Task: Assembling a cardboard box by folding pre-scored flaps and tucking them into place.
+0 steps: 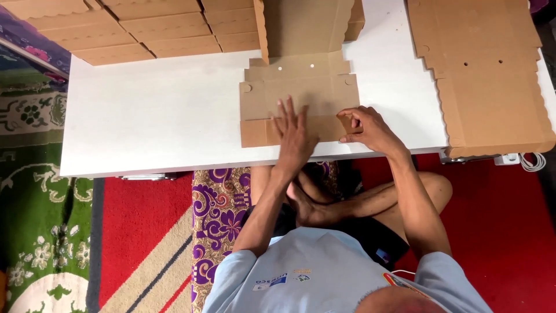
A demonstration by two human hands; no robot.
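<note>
left hand (293,134) is down flat, fingers spread, pressing the flat cardboard box blank (298,95) onto the white bench (156,116) near its front edge. right hand (365,127) sits at the blank's lower right corner, fingertips pinched on the small corner flap there, lifting or folding it by the look of it; the exact crease is hidden under the fingers.

the risk as i see it: the blank lies right at the bench's front edge, so a hard pull on that flap could drag the whole sheet toward the lap if the flat hand eases off. a pinch off the score line could crumple or tear the thin flap. the back panel of the blank stands tilted up against the stack, and it could flop forward onto the hands.

containers now: the blank is not yet a box, nothing in it. behind it, rows of finished brown boxes (145,26) sit closed, contents not visible. on the right, a pile of unfolded blanks (492,75) lies flat with scalloped edges, holding nothing.
</note>
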